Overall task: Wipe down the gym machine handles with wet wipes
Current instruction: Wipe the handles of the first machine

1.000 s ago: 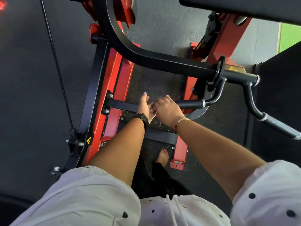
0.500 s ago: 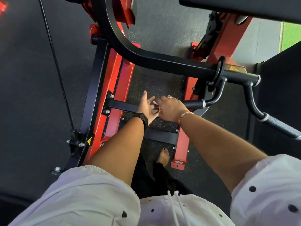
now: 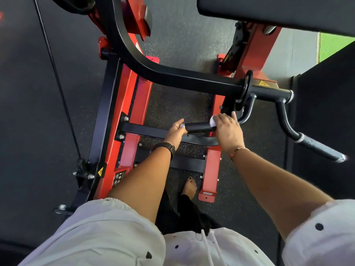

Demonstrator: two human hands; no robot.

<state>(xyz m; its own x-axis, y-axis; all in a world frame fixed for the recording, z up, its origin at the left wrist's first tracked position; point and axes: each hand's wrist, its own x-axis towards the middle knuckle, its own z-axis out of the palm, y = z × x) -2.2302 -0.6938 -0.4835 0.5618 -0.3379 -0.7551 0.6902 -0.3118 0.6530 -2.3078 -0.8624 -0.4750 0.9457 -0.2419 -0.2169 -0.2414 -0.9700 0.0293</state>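
Right grip [image 3: 227, 129] curls over the wet wipe [image 3: 212, 123] on the handle [image 3: 199, 128], left grip [image 3: 175, 132] clasping its end, arms [image 3: 140, 187] outstretched.

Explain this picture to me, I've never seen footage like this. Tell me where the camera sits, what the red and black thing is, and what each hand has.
The camera sits on a person's head, looking down past their white dotted sleeves. The red and black frame is a gym machine standing on a dark speckled floor. The left hand grips the free end of a black handle. The right hand holds a white wet wipe against that same handle further along. A second handle sticks out at the right, untouched. One bare foot shows below.
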